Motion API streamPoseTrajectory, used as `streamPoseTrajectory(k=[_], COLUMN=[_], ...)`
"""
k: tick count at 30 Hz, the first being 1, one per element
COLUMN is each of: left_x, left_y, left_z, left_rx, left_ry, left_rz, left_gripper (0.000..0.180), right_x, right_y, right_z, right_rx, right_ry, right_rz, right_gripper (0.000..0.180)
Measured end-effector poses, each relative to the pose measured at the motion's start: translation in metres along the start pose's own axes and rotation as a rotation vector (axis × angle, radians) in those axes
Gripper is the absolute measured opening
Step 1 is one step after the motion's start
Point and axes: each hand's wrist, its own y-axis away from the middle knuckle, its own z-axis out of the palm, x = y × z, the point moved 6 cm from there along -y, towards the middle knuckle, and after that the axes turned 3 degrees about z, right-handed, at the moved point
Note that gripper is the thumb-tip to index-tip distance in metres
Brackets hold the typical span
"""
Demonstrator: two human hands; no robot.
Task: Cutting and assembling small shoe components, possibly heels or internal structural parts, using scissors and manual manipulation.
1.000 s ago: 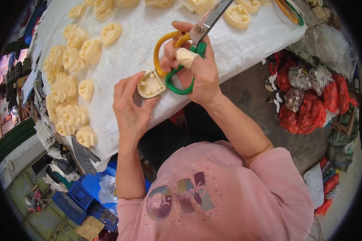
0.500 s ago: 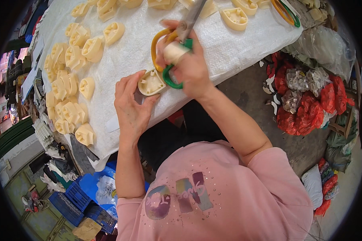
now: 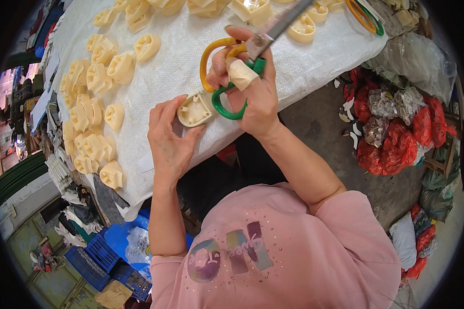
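left hand [image 3: 171, 138] grips cream plastic part [image 3: 194, 109]; right hand [image 3: 252, 92] grips yellow-green scissors [image 3: 227, 69] | white table cover [image 3: 191, 62]

- Right hand [image 3: 250, 95] raised over the tabletop [image 3: 314, 67], fingers [image 3: 241, 73] through the loops of yellow-and-green-handled scissors [image 3: 227, 67], one finger wrapped in pale tape.
- Scissor blades pointing up and away toward the far side, tips cut off by the picture's upper edge.
- Left hand [image 3: 170, 139] at the near edge, fingertips pinching a cream moulded plastic part [image 3: 195, 109], ribbed hollow side up, just beside the green loop.
- Many similar cream parts [image 3: 95, 103] piled to the left on the white woven cloth [image 3: 180, 62].
- Red mesh bags [image 3: 402, 139] on the floor at right, blue crates [image 3: 108, 257] below left.
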Motion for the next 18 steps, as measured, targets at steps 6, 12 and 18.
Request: streamPoseTrajectory(k=[6, 12, 18], left_x=[-0.004, 0.004, 0.012], left_y=[-0.002, -0.004, 0.01], left_z=[0.002, 0.002, -0.015], left_rx=[-0.014, -0.007, 0.046], left_ry=[0.012, 0.057, 0.07], left_rz=[0.008, 0.01, -0.011], left_gripper=[0.054, 0.054, 0.055], right_x=[0.007, 0.012, -0.025], right_y=[0.0, -0.009, -0.007], right_z=[0.0, -0.004, -0.005], right_rx=[-0.017, -0.085, -0.053], right_ry=[0.008, 0.089, 0.172], right_rz=[0.138, 0.105, 0.192], right_gripper=[0.045, 0.041, 0.05])
